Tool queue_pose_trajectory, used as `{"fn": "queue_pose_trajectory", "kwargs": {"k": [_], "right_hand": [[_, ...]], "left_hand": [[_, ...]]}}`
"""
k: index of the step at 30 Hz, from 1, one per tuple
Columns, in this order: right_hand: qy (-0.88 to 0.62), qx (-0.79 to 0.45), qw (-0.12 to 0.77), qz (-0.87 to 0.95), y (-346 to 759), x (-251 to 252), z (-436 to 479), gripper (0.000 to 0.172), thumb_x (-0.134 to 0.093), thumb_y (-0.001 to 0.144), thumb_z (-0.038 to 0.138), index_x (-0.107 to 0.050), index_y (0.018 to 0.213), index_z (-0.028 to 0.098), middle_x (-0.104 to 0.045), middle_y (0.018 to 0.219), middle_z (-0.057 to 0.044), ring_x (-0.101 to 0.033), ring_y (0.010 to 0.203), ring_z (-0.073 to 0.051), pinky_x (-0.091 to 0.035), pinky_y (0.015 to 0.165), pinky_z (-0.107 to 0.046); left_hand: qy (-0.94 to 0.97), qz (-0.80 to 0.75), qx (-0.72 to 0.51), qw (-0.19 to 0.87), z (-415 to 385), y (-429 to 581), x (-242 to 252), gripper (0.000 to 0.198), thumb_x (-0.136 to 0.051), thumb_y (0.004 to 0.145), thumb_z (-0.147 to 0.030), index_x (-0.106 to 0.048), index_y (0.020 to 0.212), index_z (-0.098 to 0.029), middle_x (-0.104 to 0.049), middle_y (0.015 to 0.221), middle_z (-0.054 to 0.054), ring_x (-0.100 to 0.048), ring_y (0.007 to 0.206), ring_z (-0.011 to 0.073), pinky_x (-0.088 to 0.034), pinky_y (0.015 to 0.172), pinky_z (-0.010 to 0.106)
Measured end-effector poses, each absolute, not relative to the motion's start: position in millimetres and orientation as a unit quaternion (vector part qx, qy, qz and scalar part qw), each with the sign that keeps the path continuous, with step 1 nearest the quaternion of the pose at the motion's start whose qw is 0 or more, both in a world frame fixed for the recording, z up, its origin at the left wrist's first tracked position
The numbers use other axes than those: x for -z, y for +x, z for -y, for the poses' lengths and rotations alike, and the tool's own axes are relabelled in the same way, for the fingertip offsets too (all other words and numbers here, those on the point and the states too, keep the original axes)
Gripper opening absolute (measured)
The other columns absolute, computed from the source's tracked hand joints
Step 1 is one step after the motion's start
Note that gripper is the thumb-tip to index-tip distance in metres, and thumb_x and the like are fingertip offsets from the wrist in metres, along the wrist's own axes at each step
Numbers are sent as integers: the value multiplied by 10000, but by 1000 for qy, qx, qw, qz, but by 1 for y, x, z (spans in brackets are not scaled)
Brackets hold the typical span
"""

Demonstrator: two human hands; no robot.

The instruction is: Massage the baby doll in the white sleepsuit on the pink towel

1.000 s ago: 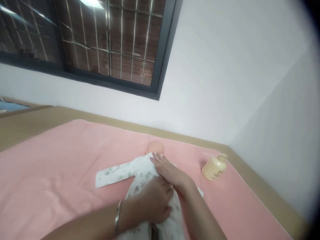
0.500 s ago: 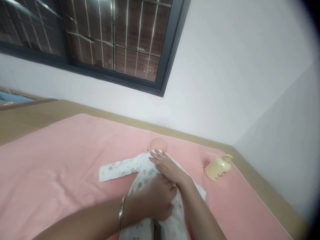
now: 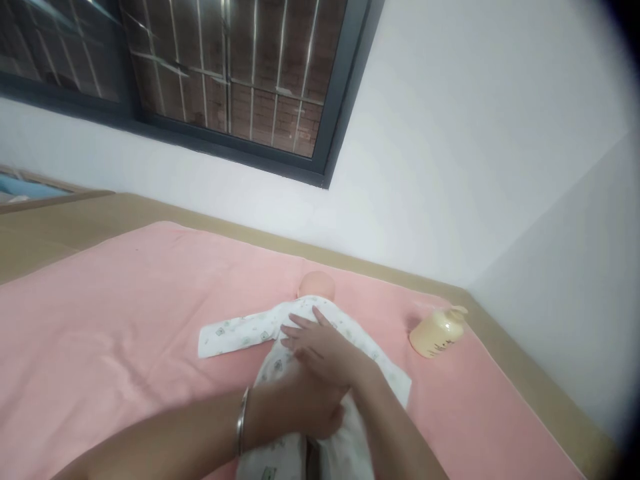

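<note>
A white baby garment with a small green print lies on a pink cloth, its sleeves spread to both sides. At its neck end shows a smooth, skin-coloured round head, like a doll's. My right hand rests on the chest of the garment with its fingers spread. Below it and partly under it is my left hand, blurred, with its fingers curled over the front of the garment; what they hold, if anything, is hidden. A silver bangle circles my left wrist.
The pink cloth covers a tan surface against a white wall. A pale yellow pump bottle leans on the cloth at the right. A dark-framed window with metal bars is behind.
My right hand has slid slightly left and down over the garment, and now overlaps my left hand more. The left hand has shifted slightly. The view has tilted a little.
</note>
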State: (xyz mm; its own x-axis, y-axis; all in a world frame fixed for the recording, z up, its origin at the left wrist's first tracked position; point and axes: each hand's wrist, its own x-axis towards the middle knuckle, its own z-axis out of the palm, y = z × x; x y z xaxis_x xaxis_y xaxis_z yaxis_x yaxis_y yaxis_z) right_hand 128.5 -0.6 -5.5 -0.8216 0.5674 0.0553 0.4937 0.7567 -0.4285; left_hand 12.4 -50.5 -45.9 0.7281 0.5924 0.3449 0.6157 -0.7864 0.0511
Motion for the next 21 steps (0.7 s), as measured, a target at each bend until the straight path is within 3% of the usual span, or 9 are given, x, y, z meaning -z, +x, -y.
{"fn": "queue_pose_trajectory", "kwargs": {"k": [3,7,10,13,18,21], "right_hand": [[-311,-147,83,935,125,11,-10,471,-163,1026,302,-483,1369,257,-315,1506,4,-135,1426,-167,-2,1166,-460],[-409,-135,58,901,146,18,-27,538,-202,1011,409,-219,1501,188,-42,1568,-55,25,1436,-230,-48,1154,-490],[-439,-158,17,884,158,16,-21,622,-179,1003,454,-96,1514,109,11,1560,-133,46,1431,-260,-91,1146,-507],[-409,-143,7,901,152,9,-1,599,-185,1007,414,-195,1495,67,-87,1552,-173,44,1426,-295,-130,1136,-534],[-350,-168,24,921,130,3,8,516,-126,1015,412,-374,1441,259,-222,1543,-4,-6,1437,-252,-23,1140,-559],[-365,-177,55,912,128,8,-7,527,-92,1019,392,-440,1399,283,-250,1531,30,-41,1438,-207,20,1146,-527]], "left_hand": [[-935,299,189,26,49,13,49,410,-514,768,-374,-587,1119,-173,-613,1133,125,-531,1037,353,-387,902,500],[-952,249,172,34,43,16,51,281,-547,734,-320,-606,933,-131,-630,985,144,-550,965,312,-395,923,466],[-952,248,174,38,43,16,49,317,-545,743,-330,-603,977,-123,-631,1023,152,-538,1023,320,-372,971,464],[-942,281,183,21,47,15,48,449,-534,746,-356,-569,1135,-134,-619,1127,144,-531,1061,341,-381,956,481],[-928,327,178,12,49,14,51,419,-504,766,-356,-584,1132,-166,-637,1098,124,-555,1000,350,-344,959,542],[-939,298,169,20,46,15,51,411,-529,750,-370,-586,1094,-153,-614,1130,143,-525,1052,370,-341,958,553]]}}
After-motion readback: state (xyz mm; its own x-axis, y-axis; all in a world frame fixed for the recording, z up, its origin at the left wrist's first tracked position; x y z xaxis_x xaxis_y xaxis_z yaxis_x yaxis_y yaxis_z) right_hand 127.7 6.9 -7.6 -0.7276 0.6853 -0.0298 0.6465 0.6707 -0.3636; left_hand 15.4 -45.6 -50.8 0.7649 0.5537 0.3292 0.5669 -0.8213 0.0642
